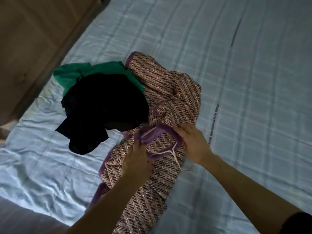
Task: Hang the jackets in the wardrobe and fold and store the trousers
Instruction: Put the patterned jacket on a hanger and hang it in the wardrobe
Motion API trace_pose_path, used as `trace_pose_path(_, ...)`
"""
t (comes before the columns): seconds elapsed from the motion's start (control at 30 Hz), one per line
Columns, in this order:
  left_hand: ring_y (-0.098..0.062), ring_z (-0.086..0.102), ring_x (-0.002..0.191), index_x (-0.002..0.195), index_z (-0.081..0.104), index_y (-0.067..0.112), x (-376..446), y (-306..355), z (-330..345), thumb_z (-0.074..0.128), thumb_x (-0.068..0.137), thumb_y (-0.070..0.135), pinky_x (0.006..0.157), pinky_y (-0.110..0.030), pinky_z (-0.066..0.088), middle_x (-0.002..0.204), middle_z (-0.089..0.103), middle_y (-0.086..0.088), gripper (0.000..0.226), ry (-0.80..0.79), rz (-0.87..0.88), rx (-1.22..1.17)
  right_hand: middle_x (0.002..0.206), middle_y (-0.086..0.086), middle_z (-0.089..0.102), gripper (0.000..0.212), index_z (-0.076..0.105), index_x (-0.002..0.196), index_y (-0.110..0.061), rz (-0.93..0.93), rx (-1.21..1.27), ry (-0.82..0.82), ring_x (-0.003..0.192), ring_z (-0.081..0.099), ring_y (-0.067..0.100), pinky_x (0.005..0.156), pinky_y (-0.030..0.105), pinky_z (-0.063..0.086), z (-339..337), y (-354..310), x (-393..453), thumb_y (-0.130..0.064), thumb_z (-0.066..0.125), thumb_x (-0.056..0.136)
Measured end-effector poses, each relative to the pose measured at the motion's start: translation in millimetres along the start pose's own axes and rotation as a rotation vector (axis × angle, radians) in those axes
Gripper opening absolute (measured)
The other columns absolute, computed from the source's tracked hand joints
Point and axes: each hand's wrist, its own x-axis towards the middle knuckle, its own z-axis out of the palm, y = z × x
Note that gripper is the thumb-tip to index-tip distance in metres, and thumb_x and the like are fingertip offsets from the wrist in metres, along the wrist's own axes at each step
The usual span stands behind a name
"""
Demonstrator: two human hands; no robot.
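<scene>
Purple-trimmed tweed jacket (162,98) lies in the middle of the frame on a light blue bed sheet (236,65). Left hand (136,159) and right hand (194,142) both grasp its collar, where a pale hanger (170,150) sits. Black garment (104,105) and green garment (74,73) lie at left.

Both hands — left hand (136,159), right hand (194,142) — apparently grip the tweed jacket's (168,92) purple collar over a hanger (170,152).
</scene>
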Motion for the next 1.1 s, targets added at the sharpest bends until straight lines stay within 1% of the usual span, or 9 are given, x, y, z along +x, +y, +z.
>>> trace_pose_path(0.13,-0.021,0.032,0.139,0.148,0.022,0.024,3.7,-7.3,14.0,0.069,0.083,0.027,0.107,-0.041,0.045,0.161,0.002,0.001,0.081,0.009,-0.034,0.054,0.146,0.01,0.05,0.071,0.051,0.141,-0.018,-0.016,-0.06,-0.034,0.134,0.045,0.037,0.103,0.053,0.043,20.3,15.8,7.2,-0.014,0.077,0.075)
trace_pose_path(0.23,-0.021,0.027,0.143,0.151,0.015,0.026,8.1,-12.4,23.9,0.068,0.087,0.029,0.111,-0.043,0.04,0.163,0.002,-0.001,0.083,0.029,-0.065,0.133,0.138,0.008,0.058,0.073,0.058,0.135,-0.016,-0.027,-0.07,-0.003,0.13,0.051,0.034,0.105,0.051,0.042,25.6,22.6,14.6,-0.016,0.084,0.067)
trace_pose_path(0.4,-0.024,0.045,0.129,0.143,0.037,0.024,18.1,-19.7,31.9,0.076,0.078,0.021,0.103,-0.046,0.046,0.154,0.033,-0.003,0.076,0.107,-0.04,0.18,0.122,0.008,0.065,0.067,0.066,0.124,-0.011,-0.047,-0.095,0.091,0.114,0.057,0.032,0.102,0.047,0.044,27.1,25.3,23.0,-0.004,0.081,0.059)
trace_pose_path(0.5,-0.027,0.058,0.113,0.127,0.056,0.018,21.9,-24.1,25.3,0.087,0.063,0.021,0.087,-0.047,0.055,0.138,0.053,-0.007,0.072,0.142,0.011,0.27,0.115,0.005,0.065,0.065,0.066,0.119,-0.012,-0.07,-0.12,0.075,0.106,0.057,0.029,0.101,0.049,0.043,24.1,28.6,21.3,-0.006,0.082,0.056)
trace_pose_path(0.6,-0.03,0.064,0.101,0.116,0.062,0.015,22.9,-33.0,19.7,0.091,0.055,0.022,0.077,-0.048,0.058,0.125,0.061,-0.011,0.068,0.14,0.079,0.343,0.104,0.004,0.064,0.05,0.068,0.109,-0.013,-0.106,-0.119,0.083,0.095,0.055,0.028,0.094,0.043,0.043,17.1,27.2,19.7,-0.007,0.08,0.061)
trace_pose_path(0.8,-0.029,0.065,0.072,0.112,0.064,0.011,10.1,-41.4,-2.0,0.086,0.063,0.017,0.052,-0.038,0.056,0.087,0.067,-0.007,0.054,0.275,0.123,0.192,0.095,0.006,0.062,0.022,0.067,0.104,-0.011,-0.16,-0.003,0.115,0.087,0.054,0.029,0.077,0.038,0.046,-11.5,22.3,16.9,-0.017,0.072,0.083)
trace_pose_path(0.87,-0.027,0.065,0.07,0.108,0.064,0.011,3.8,-42.1,-12.1,0.084,0.062,0.016,0.05,-0.035,0.051,0.084,0.065,-0.005,0.05,0.326,0.137,0.163,0.094,0.005,0.061,0.018,0.067,0.104,-0.012,-0.156,0.043,0.114,0.085,0.055,0.027,0.074,0.039,0.048,-26.3,15.7,13.4,-0.021,0.068,0.088)
trace_pose_path(0.97,-0.028,0.063,0.076,0.109,0.056,0.015,-6.2,-41.9,-26.0,0.075,0.074,0.019,0.052,-0.037,0.052,0.089,0.062,-0.004,0.04,0.332,0.153,0.096,0.089,0.002,0.06,0.018,0.065,0.1,-0.013,-0.136,0.087,0.163,0.079,0.055,0.023,0.07,0.037,0.047,-50.9,2.6,4.3,-0.028,0.064,0.09)
trace_pose_path(1.1,-0.027,0.063,0.078,0.106,0.06,0.012,-18.7,-30.9,-57.1,0.058,0.082,0.02,0.055,-0.036,0.052,0.089,0.063,-0.004,0.025,0.449,0.209,0.09,0.098,0.004,0.059,0.023,0.065,0.108,-0.011,-0.091,0.048,0.269,0.083,0.056,0.023,0.074,0.04,0.049,-83.3,-8.8,-7.7,-0.016,0.07,0.086)
